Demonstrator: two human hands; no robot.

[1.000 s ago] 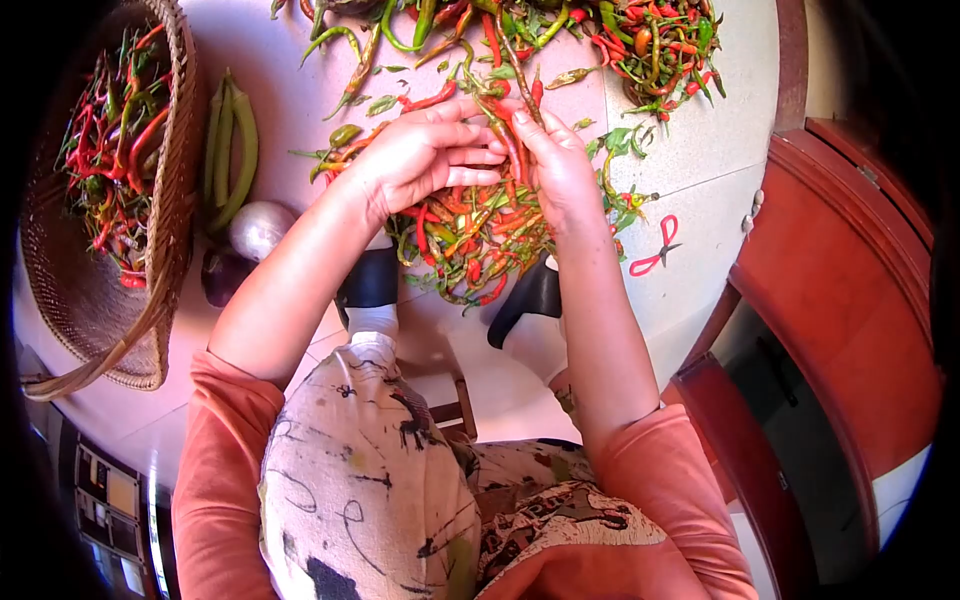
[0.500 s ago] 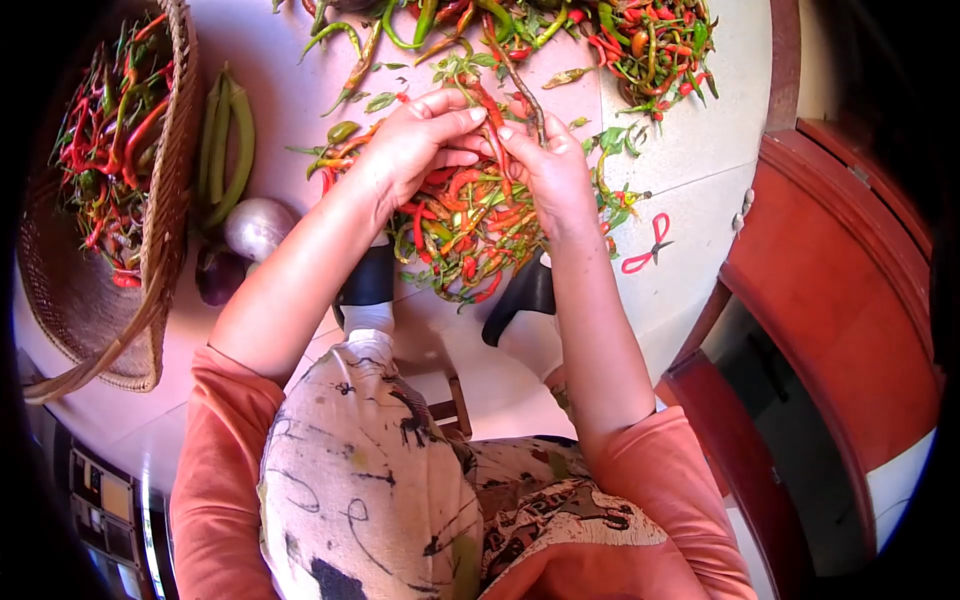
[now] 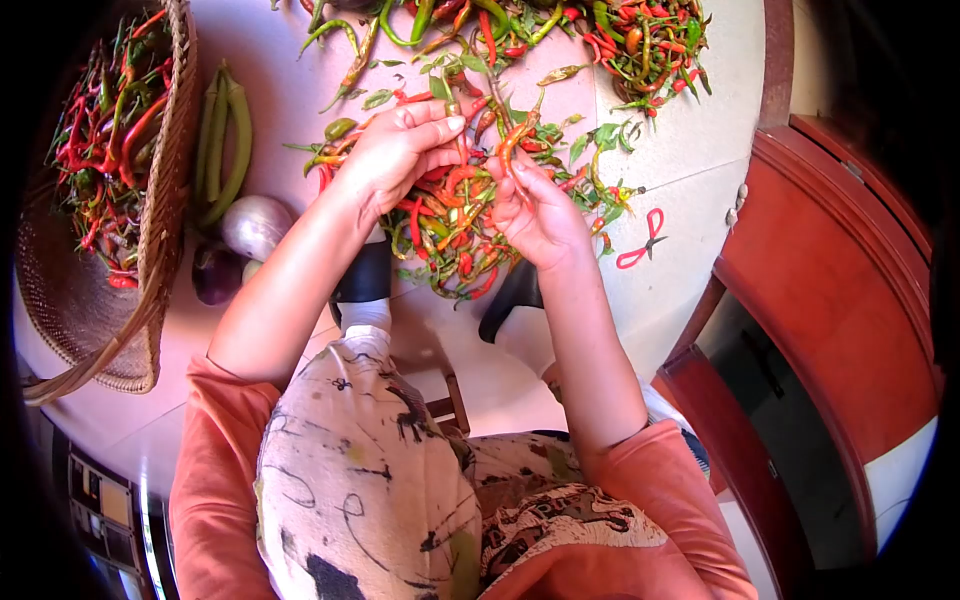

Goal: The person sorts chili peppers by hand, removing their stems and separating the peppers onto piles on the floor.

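My left hand [image 3: 395,150] is closed in a pinch on a leafy chili stem [image 3: 452,98], over the upper left of a loose pile of chili peppers [image 3: 462,230]. Just to its right, my right hand [image 3: 543,215] has its palm turned up and its fingers curled round a red-orange chili pepper [image 3: 513,138], whose thin stem points upward. The two hands are a short gap apart. Beneath them, the pile mixes red, orange and green peppers with leaves and stalks. My fingers cover part of what the left hand pinches.
Red-handled scissors [image 3: 642,240] lie to the right of the pile. More peppers [image 3: 650,50] are heaped at the back. On the left stand a woven basket [image 3: 165,210] holding peppers, long green vegetables [image 3: 230,150] and round purple eggplants [image 3: 258,226]. Red wooden furniture [image 3: 840,290] is at right.
My hands have moved apart. The right one has shifted slightly down and turned palm up with a chili pepper, while the left has moved slightly left.
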